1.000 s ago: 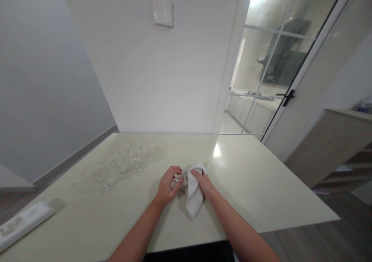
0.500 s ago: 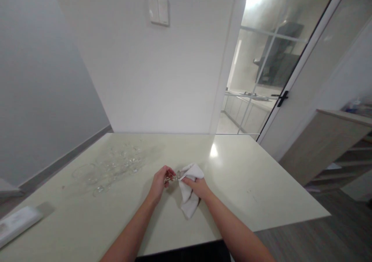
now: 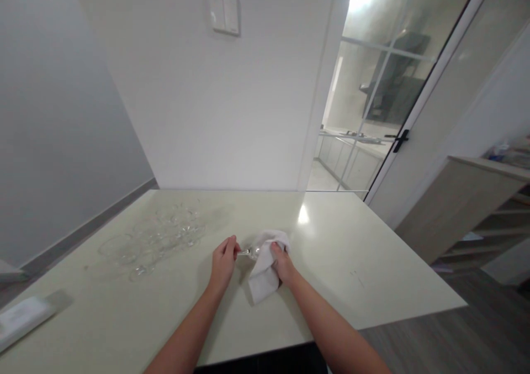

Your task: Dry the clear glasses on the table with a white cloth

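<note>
My left hand [image 3: 223,262] pinches the stem of a small clear glass [image 3: 247,251] held over the pale table [image 3: 351,274]. My right hand [image 3: 280,262] grips a white cloth [image 3: 261,274] wrapped around the bowl of that glass; the cloth's loose end hangs down to the table. The bowl is mostly hidden by the cloth. Both hands are close together near the table's middle.
Several clear stemmed glasses [image 3: 153,238] lie in a group at the left of the table. A white flat box [image 3: 20,319] lies near the left front edge. A wall with a switch [image 3: 224,12] is behind; a glass door [image 3: 397,114] stands at right.
The cloth has shifted lower and more around the glass; my left hand's fingers have slid to the stem's end. The camera drifted slightly.
</note>
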The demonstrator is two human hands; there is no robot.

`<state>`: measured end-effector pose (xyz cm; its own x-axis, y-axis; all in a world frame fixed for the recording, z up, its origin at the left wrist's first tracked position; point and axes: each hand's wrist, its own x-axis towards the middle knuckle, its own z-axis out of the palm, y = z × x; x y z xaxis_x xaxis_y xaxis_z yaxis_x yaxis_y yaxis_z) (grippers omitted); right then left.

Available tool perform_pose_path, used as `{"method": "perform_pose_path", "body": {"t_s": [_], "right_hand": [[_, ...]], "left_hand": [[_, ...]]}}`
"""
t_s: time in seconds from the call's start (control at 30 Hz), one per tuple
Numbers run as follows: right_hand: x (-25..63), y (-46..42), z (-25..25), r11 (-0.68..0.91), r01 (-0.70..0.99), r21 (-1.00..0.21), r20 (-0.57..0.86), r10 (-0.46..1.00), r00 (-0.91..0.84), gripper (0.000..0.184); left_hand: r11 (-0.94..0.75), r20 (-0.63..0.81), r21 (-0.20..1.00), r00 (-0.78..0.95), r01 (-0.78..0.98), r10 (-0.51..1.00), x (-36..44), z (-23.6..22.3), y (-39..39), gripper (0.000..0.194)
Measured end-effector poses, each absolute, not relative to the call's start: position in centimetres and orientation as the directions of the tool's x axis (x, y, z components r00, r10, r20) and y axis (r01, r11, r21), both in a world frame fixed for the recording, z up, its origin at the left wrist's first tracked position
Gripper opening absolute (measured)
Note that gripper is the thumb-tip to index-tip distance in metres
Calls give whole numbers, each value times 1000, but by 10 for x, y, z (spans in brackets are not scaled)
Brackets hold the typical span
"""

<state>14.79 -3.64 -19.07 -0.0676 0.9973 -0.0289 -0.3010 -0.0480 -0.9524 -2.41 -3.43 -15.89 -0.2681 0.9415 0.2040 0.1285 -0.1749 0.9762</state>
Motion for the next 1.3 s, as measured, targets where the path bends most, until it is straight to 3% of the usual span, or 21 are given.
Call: {"method": "perform_pose_path", "body": {"t_s": [0.1,0.23,0.57,0.77,0.97,1.07,1.23,1.3], "right_hand": [[142,-34,-187,-32,-475,-880,-11,999,-46,56],[139,-34,-180,36,-488,-872,23,999,33,52],[149,-35,-165,-98,-500,-860,-81,995,-55,73],[153,-31,-171,-42,-596,-802,-32,999,-27,43],[151,-24,-188,3,-436,-900,-24,998,56,30],[150,-25,-184,-9,-425,-905,-28,999,39,34],[152,-32,-170,-196,-581,-790,-143,980,-137,65],[153,-32,-171,-221,-621,-752,-153,975,-162,60]], "left_hand": [[-13,-26,994,-354,-108,935,-27,-162,-28,43],[26,-128,966,-388,-257,913,-29,-164,-25,41],[5,-122,958,-392,-286,912,-29,-162,-25,40],[36,-145,966,-424,-254,894,-31,-164,-24,39],[45,-156,966,-430,-256,889,-31,-162,-27,38],[34,-138,971,-436,-238,889,-30,-161,-27,38],[30,-116,980,-449,-195,886,-31,-162,-26,39],[29,-121,977,-440,-210,890,-31,-163,-26,40]]}}
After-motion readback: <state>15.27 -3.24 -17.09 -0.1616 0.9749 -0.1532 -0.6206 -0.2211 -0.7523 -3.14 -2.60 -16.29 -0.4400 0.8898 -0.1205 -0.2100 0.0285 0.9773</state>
